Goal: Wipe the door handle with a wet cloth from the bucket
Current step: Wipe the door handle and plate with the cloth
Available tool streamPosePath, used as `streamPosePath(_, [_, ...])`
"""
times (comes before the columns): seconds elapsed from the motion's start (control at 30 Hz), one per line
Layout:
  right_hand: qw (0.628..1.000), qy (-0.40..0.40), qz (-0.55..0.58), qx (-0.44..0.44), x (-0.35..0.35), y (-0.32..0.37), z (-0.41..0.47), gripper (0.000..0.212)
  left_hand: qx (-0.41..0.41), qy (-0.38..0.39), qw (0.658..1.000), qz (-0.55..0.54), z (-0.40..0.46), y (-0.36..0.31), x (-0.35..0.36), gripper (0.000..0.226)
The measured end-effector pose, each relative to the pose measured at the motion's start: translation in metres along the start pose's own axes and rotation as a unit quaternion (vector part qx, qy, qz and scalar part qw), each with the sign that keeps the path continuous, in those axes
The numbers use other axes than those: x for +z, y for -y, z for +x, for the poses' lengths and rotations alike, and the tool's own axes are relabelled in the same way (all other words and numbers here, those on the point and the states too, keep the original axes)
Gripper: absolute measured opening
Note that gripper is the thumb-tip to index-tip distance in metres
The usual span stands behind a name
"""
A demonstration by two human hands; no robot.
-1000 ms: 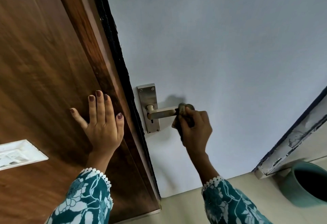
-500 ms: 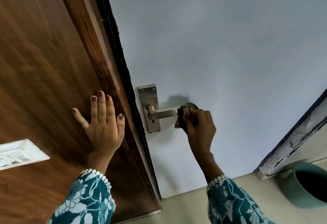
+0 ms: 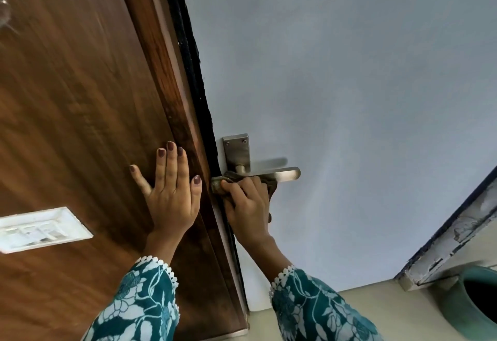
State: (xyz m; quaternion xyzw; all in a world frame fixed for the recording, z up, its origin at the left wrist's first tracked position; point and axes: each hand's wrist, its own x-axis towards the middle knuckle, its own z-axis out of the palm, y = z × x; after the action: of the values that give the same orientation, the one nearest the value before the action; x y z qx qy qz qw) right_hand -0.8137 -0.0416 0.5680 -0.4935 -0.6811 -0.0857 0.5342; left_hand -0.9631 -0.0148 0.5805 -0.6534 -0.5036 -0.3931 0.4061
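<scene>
A brushed-metal door handle on a metal backplate sits on the pale blue door. My right hand grips a dark grey-brown cloth and presses it on the lever's inner part, close to the backplate; the lever's free end sticks out bare to the right. My left hand lies flat, fingers spread, on the brown wooden panel left of the door's edge. The teal bucket stands on the floor at the lower right, partly cut off.
A white switch plate is set in the wooden panel at the left. A worn, peeling door frame runs diagonally at the right, above the bucket. Beige floor shows at the bottom.
My right hand has slid the cloth from the lever's free end leftward to its base near the backplate. The left hand stays flat on the wood. The view has shifted slightly.
</scene>
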Motion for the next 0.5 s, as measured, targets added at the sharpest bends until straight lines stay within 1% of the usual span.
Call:
streamPosePath(0.07, [1.0, 0.003, 0.0, -0.002, -0.002, -0.003, 0.001, 0.01, 0.001, -0.005, 1.0, -0.005, -0.002, 0.0, 0.001, 0.058])
streamPosePath(0.13, [1.0, 0.002, 0.008, 0.014, -0.008, -0.015, 0.004, 0.007, 0.003, -0.011, 1.0, 0.004, 0.0, 0.0, 0.001, 0.058])
streamPosePath(0.23, [0.999, -0.001, 0.023, 0.038, -0.018, -0.031, 0.004, 0.013, 0.004, -0.014, 1.0, -0.002, 0.0, 0.0, 0.002, 0.057])
streamPosePath(0.37, [0.998, 0.005, 0.039, 0.051, -0.017, -0.033, 0.005, 0.017, 0.006, -0.02, 1.0, 0.003, 0.0, 0.0, 0.004, 0.057])
streamPosePath(0.43, [0.996, 0.008, 0.049, 0.071, -0.022, -0.037, 0.007, 0.021, 0.009, -0.022, 1.0, 0.007, 0.0, 0.0, 0.004, 0.058])
streamPosePath(0.5, [0.993, -0.007, 0.049, 0.104, -0.031, -0.049, 0.011, 0.023, 0.011, -0.025, 1.0, 0.01, 0.0, 0.001, 0.005, 0.058])
